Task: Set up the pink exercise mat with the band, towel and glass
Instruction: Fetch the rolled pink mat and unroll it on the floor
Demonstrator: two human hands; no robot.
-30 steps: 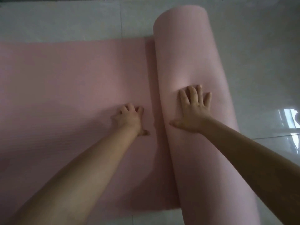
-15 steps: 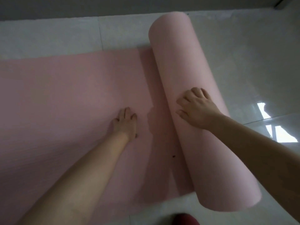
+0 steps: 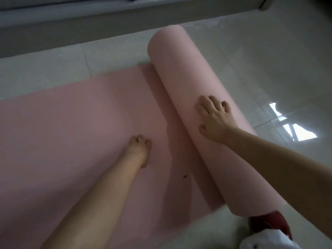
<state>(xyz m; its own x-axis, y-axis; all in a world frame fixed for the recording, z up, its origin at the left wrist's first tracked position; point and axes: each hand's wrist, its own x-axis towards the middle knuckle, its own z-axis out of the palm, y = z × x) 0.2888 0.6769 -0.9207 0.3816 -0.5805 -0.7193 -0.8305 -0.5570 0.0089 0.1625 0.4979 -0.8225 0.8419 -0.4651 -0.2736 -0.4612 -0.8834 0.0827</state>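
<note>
Since half second ago, roll sits further right, more flat mat uncovered. Red and white object [image 3: 269, 229] at bottom right, near roll's near end. Left hand [image 3: 139, 150] flat-pressed on unrolled pink mat [image 3: 62, 132], fingers curled, gripping nothing. Right hand [image 3: 214, 119] spread open on top of rolled part [image 3: 181, 83], pressing, not clasping. Roll's long axis runs near-right to far-left on tiled floor [image 3: 269, 60].

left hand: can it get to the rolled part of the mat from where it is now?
Probably yes. The left hand rests on the flat part of the mat, and only bare mat lies between it and the rolled part. The right hand covers one stretch of the roll only.
</note>
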